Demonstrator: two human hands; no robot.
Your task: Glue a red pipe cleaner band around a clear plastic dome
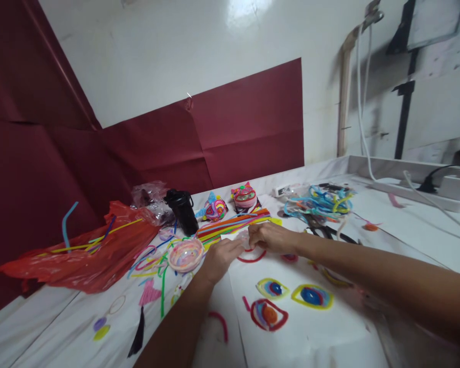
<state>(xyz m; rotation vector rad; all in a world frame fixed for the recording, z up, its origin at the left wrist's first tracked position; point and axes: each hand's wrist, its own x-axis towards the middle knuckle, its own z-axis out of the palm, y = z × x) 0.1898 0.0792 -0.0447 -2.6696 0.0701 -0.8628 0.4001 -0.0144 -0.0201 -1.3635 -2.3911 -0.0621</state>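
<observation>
My right hand (270,238) is closed, fingertips pinched at the top edge of a white sheet of paper (291,347); whatever they hold is hidden. Beside it, my left hand (223,256) lies with fingers stretched over the sheet's upper left corner. Just below both hands a red curved pipe cleaner (252,259) rests on the paper. Nearer to me on the sheet are two pipe-cleaner eyes, a left eye (273,289) and a right eye (312,296), both yellow-edged with blue centres. Under them sits a red-rimmed mouth (269,314) with an orange middle.
A pink patterned bowl (186,255) stands left of my hands, with a black bottle (182,212) behind. Pipe cleaners (230,225) lie in a bundle. Scissors (325,229) and a blue pipe-cleaner heap (318,202) are at right. A red plastic bag (88,255) lies left.
</observation>
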